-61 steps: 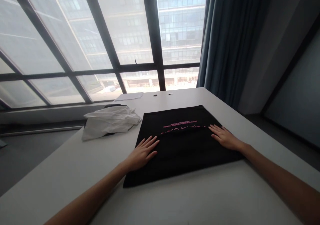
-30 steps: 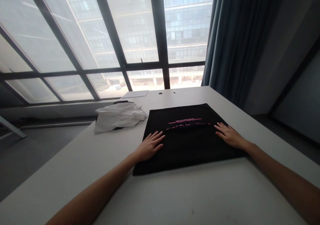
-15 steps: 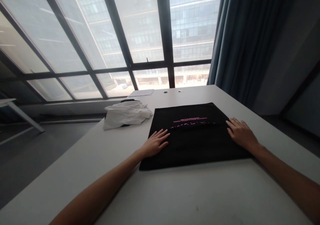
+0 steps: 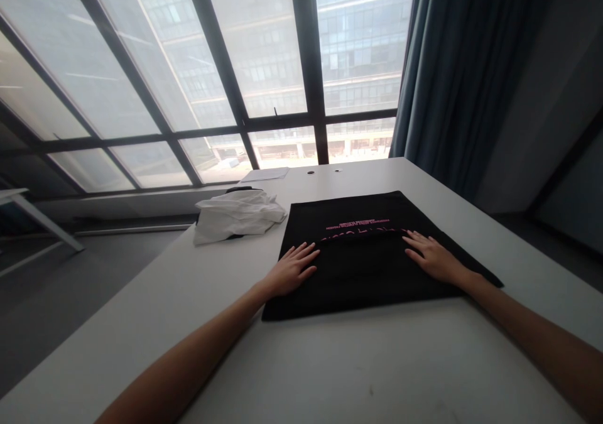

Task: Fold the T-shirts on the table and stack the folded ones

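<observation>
A black folded garment, perhaps a T-shirt, lies flat on the white table. Pink lettering, upside down to me, crosses its far half, and a fold edge covers part of the larger letters. My left hand rests flat on the garment's left side with fingers spread. On the right part of the cloth lies my right hand, also flat, its fingertips near the fold edge. Neither hand grips anything.
A crumpled white cloth with something dark under it sits left of the garment. Behind it are flat white sheets. Windows line the far side, and a blue curtain hangs at the right. Another table stands far left.
My right hand has slid left across the black garment, from its right edge inward, uncovering the near right corner. My left hand stays in place.
</observation>
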Tool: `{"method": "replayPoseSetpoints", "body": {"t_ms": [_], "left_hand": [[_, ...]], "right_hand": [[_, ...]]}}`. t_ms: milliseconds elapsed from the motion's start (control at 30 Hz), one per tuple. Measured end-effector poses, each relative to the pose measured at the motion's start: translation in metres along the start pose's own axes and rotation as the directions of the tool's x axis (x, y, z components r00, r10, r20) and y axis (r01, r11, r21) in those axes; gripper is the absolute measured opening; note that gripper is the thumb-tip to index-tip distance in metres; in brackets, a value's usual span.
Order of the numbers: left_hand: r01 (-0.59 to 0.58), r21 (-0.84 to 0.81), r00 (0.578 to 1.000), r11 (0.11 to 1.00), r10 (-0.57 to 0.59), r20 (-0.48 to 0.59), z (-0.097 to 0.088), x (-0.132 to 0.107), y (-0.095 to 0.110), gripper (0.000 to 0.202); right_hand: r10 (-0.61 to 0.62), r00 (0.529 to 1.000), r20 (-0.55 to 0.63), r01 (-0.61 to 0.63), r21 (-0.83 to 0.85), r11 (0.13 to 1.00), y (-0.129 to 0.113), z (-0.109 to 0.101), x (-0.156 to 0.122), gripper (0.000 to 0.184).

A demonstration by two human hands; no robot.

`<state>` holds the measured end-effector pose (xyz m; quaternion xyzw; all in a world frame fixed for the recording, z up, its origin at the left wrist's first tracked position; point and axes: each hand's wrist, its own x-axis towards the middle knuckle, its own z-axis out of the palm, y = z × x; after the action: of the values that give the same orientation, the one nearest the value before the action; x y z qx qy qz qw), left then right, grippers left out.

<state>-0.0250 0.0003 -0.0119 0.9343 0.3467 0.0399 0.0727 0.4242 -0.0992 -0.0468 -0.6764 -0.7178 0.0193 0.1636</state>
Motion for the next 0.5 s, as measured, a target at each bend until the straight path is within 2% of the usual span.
{"method": "replayPoseSetpoints", "body": {"t_ms": [200,367,500], "left_hand": [[0.005,0.01,1.0,1.0,-0.005,0.01,0.0,0.0,0.0,0.057],[-0.001,0.012,1.0,1.0,0.001,0.001,0.0,0.001,0.0,0.057],[-0.003,0.01,1.0,1.0,0.003,0.0,0.0,0.0,0.0,0.058]], "right_hand": [[0.074,0.997,0.01,-0.074,-0.039,0.997,0.003,0.0,0.0,0.061],[0.106,0.993,0.044,-0.105,-0.025,0.994,0.017,-0.003,0.003,0.063],[0.162,0.987,0.003,-0.161,-0.093,0.983,0.029,-0.007,0.006,0.062]]}}
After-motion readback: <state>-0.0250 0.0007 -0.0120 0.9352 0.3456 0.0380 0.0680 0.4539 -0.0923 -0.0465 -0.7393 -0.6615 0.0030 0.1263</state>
